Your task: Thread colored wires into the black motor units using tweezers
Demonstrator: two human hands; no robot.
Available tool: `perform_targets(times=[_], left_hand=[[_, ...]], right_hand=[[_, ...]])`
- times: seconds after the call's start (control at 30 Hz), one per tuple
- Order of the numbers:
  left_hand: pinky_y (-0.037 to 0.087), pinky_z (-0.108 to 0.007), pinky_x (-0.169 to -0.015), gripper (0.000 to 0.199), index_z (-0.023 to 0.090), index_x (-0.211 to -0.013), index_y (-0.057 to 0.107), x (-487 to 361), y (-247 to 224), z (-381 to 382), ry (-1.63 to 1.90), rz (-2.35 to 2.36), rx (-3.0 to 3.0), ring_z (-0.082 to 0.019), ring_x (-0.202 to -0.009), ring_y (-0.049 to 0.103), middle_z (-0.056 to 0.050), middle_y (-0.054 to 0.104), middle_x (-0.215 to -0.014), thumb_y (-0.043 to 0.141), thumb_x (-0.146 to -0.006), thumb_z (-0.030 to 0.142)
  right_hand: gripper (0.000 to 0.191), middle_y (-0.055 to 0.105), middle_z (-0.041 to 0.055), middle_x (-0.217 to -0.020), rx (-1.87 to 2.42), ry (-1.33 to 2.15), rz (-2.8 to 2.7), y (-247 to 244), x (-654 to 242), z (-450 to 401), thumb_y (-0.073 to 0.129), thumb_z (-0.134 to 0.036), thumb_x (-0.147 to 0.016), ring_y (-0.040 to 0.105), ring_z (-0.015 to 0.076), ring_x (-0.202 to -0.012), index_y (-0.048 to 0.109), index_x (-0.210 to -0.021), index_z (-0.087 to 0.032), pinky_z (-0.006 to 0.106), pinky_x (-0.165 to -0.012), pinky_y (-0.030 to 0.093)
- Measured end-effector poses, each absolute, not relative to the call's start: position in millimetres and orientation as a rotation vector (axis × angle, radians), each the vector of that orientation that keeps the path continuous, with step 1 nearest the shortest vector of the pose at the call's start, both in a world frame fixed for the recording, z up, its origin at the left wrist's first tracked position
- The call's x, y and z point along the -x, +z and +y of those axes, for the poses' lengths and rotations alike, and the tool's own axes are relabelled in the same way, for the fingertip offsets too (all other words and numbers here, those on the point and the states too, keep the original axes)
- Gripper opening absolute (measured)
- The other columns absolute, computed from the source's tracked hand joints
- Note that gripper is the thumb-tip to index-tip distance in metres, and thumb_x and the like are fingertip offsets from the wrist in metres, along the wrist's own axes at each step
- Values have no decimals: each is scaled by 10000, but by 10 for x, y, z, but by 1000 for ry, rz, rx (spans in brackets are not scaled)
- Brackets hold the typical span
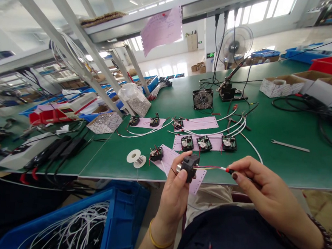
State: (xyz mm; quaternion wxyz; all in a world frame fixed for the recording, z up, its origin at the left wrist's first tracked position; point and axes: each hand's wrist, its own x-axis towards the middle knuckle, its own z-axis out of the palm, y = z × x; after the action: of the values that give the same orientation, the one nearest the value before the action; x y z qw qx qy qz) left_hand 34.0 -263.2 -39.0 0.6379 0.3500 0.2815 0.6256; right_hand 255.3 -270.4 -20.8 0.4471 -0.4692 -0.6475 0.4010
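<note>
My left hand (174, 195) grips a small black electronic module (191, 165) just over the front edge of the bench, thumb in front and fingers behind. Thin coloured wires (212, 167) run from its right side to a cable end (227, 170) with a white and red part. My right hand (266, 188) pinches that cable end between thumb and fingers; the rest of the cable is mostly hidden in the hand. Beyond them, several similar modules with open circuit boards (204, 143) lie on pink paper sheets (201, 124), some with white cables (239, 126) attached.
A spool of wire (136, 158) lies to the left. Farther back are a small black fan (202, 99), a soldering iron stand (227, 91) and white boxes (282, 86). A wrench (290, 145) lies on the right. A blue crate (125, 212) of cables stands below the bench's left side.
</note>
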Motion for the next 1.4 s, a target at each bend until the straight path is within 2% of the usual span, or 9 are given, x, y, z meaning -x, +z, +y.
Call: perform_targets(times=[0.17, 0.37, 0.53, 0.63, 0.77, 0.93, 1.1, 1.27, 1.4], left_hand=[[535, -245, -916, 450, 286, -1288, 773, -284, -460, -2626, 1439, 828, -947, -173, -1009, 670, -31, 750, -1170, 838, -909, 518], [509, -330, -1031, 599, 295, -1496, 607, -260, -596, -2632, 1437, 1078, -1120, -236, -1150, 639, -73, 662, -1385, 727, -977, 571], [511, -319, -1011, 737, 348, -1593, 466, -335, -624, -2699, 1294, 947, -1002, -218, -1098, 661, -47, 676, -1291, 763, -958, 577], [495, -326, -1044, 735, 330, -1574, 502, -421, -638, -2742, 1252, 943, -1028, -223, -1111, 656, -42, 675, -1267, 783, -944, 585], [460, -387, -1143, 687, 288, -1552, 553, -475, -654, -2761, 1181, 951, -1039, -274, -1251, 633, -72, 695, -1323, 725, -972, 615], [440, -413, -1194, 608, 255, -1483, 634, -442, -645, -2750, 1178, 994, -1115, -311, -1369, 585, -91, 654, -1465, 705, -990, 603], [392, -402, -1238, 563, 275, -1467, 659, -463, -598, -2781, 1195, 1054, -1256, -289, -1370, 580, -72, 657, -1466, 687, -1012, 607], [421, -388, -1198, 512, 293, -1451, 666, -480, -523, -2832, 1251, 1149, -1363, -268, -1301, 605, -64, 668, -1420, 669, -1033, 588], [456, -364, -1129, 450, 296, -1450, 664, -454, -506, -2840, 1251, 1132, -1544, -254, -1248, 598, -68, 659, -1367, 645, -1062, 522]], right_hand=[[225, 759, 87, -866, 1160, 944, -1652, -221, -2586, -2723, 587, -419, -1063, 683, 195, -664, 684, -1078, -217, 241, -464, 431], [221, 686, 21, -740, 1131, 1063, -1752, -232, -2560, -2728, 527, -403, -1082, 596, 167, -582, 641, -1100, -214, 252, -513, 444], [134, 701, 8, -783, 1094, 1031, -1827, -265, -2457, -2650, 513, -314, -1063, 647, 162, -666, 592, -1006, -222, 247, -607, 476], [106, 670, -15, -764, 1060, 942, -1856, -268, -2380, -2638, 521, -271, -1053, 622, 148, -631, 569, -969, -229, 242, -590, 453], [59, 664, -24, -775, 1030, 788, -1891, -261, -2329, -2648, 522, -214, -1046, 615, 144, -614, 558, -1002, -226, 242, -580, 440], [97, 698, 6, -832, 978, 515, -1961, -293, -2354, -2644, 499, -178, -1074, 653, 162, -684, 566, -1019, -220, 255, -642, 461], [171, 713, 55, -838, 959, 285, -2012, -340, -2325, -2660, 424, -196, -1124, 661, 195, -697, 565, -1028, -206, 288, -663, 468], [235, 694, 53, -808, 1022, 381, -2024, -349, -2275, -2666, 363, -250, -1152, 637, 198, -673, 537, -995, -220, 293, -636, 432], [369, 595, -10, -700, 996, 753, -1973, -335, -2269, -2630, 317, -324, -1176, 539, 167, -579, 466, -847, -247, 273, -585, 379]])
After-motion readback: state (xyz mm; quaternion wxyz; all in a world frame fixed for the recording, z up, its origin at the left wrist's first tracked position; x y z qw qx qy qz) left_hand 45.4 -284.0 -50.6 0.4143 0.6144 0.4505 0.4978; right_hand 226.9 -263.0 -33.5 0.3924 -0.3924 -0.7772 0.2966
